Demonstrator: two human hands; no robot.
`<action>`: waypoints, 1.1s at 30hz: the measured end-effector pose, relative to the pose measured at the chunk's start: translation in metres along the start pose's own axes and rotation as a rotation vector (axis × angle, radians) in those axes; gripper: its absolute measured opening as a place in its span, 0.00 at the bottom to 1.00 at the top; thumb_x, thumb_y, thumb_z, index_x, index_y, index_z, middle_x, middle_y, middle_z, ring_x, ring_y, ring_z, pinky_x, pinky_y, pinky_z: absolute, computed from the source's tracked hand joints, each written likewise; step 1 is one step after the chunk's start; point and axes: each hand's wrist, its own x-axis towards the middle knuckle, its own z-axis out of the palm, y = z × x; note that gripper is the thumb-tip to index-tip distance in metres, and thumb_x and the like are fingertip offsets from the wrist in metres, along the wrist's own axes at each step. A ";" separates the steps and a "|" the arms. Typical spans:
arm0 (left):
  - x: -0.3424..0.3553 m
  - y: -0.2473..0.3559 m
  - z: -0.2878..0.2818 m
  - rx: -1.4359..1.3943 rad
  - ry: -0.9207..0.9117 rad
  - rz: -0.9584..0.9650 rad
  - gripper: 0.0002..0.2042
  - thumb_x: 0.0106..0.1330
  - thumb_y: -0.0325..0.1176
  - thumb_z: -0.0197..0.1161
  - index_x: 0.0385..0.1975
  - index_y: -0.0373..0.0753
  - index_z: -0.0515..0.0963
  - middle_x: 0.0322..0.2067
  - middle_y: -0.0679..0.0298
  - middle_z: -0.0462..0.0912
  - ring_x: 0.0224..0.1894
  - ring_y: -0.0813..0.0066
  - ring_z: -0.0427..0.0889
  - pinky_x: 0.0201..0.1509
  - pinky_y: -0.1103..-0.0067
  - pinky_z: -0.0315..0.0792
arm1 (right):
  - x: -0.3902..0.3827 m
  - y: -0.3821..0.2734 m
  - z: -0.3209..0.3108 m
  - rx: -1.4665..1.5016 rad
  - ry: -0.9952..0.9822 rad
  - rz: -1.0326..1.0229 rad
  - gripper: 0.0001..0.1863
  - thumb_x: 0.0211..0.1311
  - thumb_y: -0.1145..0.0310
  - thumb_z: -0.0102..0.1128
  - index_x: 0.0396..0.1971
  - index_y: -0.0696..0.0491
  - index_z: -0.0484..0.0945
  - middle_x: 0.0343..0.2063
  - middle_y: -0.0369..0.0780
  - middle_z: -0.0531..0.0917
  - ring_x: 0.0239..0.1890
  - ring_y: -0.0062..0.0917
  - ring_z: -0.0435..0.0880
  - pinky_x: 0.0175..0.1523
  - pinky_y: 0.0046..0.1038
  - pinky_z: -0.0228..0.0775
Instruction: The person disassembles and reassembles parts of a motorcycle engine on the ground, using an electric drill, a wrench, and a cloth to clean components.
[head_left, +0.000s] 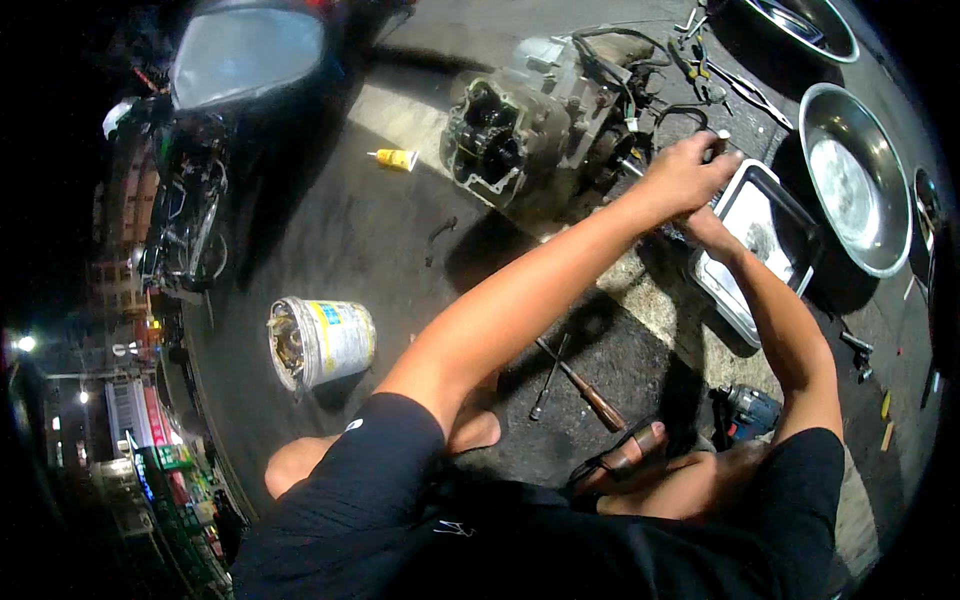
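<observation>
A greasy engine (500,145) with an open, oily cavity lies on its side on the ground ahead of me. Beside its right end, my left hand (690,170) is closed round something small and dark, mostly covered by the fingers. A shiny metal rod (630,168) shows between this hand and the engine; whether they are joined is unclear. My right hand (708,230) is just below the left one, its fingers hidden behind the left hand and wrist. Under my right forearm sits a white tray (735,315) with a dark-rimmed tray (795,205) at its far side.
Metal bowls (855,180) stand at the right, near pliers (755,95) and small tools. A white bucket (345,340) and yellow tube (397,159) are at left. Before me lie a wooden-handled screwdriver (600,400), a socket wrench (545,390) and a power drill (752,408). A motorbike (250,60) stands behind.
</observation>
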 end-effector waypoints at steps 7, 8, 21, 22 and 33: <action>0.083 0.018 0.031 0.291 0.177 0.154 0.25 0.62 0.52 0.58 0.46 0.35 0.78 0.48 0.43 0.76 0.53 0.46 0.75 0.58 0.60 0.67 | 0.004 0.006 -0.024 0.402 -0.040 0.392 0.18 0.64 0.58 0.53 0.50 0.50 0.75 0.15 0.27 0.63 0.15 0.15 0.59 0.18 0.20 0.50; 0.091 0.016 0.035 0.253 0.216 0.137 0.26 0.61 0.50 0.59 0.49 0.34 0.76 0.50 0.41 0.74 0.55 0.45 0.72 0.59 0.59 0.66 | 0.010 0.014 -0.027 0.514 -0.100 0.419 0.16 0.64 0.57 0.52 0.47 0.49 0.75 0.15 0.27 0.62 0.15 0.15 0.59 0.18 0.19 0.49; 0.049 -0.038 0.081 0.146 0.168 0.175 0.33 0.59 0.42 0.64 0.60 0.27 0.63 0.55 0.40 0.66 0.60 0.44 0.65 0.65 0.62 0.60 | 0.002 0.069 -0.037 0.915 -0.159 0.356 0.21 0.63 0.54 0.59 0.49 0.53 0.76 0.40 0.39 0.83 0.34 0.24 0.83 0.34 0.23 0.79; 0.047 -0.041 0.078 0.144 0.170 0.180 0.34 0.59 0.43 0.63 0.60 0.27 0.63 0.55 0.40 0.67 0.60 0.43 0.65 0.65 0.62 0.59 | 0.003 0.066 -0.031 0.898 -0.102 0.381 0.20 0.64 0.55 0.58 0.50 0.53 0.76 0.41 0.39 0.83 0.35 0.24 0.83 0.34 0.23 0.79; 0.044 -0.058 0.063 0.225 0.103 0.097 0.34 0.58 0.42 0.63 0.60 0.28 0.63 0.54 0.41 0.68 0.59 0.45 0.66 0.64 0.63 0.62 | 0.019 0.103 -0.045 0.846 -0.216 0.442 0.17 0.63 0.51 0.58 0.42 0.48 0.77 0.26 0.33 0.81 0.20 0.18 0.75 0.22 0.18 0.67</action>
